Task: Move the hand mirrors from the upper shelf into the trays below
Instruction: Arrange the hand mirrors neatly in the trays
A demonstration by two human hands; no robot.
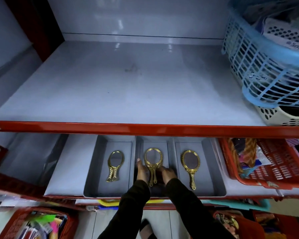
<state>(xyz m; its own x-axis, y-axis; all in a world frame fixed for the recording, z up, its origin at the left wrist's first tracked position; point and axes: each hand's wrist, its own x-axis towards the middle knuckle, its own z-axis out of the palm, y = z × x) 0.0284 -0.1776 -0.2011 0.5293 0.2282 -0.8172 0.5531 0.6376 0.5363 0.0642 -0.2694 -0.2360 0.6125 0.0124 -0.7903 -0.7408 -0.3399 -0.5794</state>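
Note:
Three grey trays sit side by side on the lower shelf. The left tray [93, 169] holds gold hand mirrors [115, 165], stacked, with two handles showing. In the middle tray [140, 144] lies another stacked pair of gold mirrors [153, 158]. My left hand [141, 171] lies along the left side of their handles with fingers stretched out. On the other side, the fingertips of my right hand [167, 173] touch the handles. Neither hand wraps around them. The right tray [209, 163] holds a single gold mirror [190, 162]. The upper shelf [128, 87] shows no mirrors.
A red rail [145, 129] fronts the upper shelf. Blue and white baskets [266, 69] stand stacked at its right end. A red basket [269, 163] full of goods sits right of the trays. More red baskets [38, 223] are on the shelf below.

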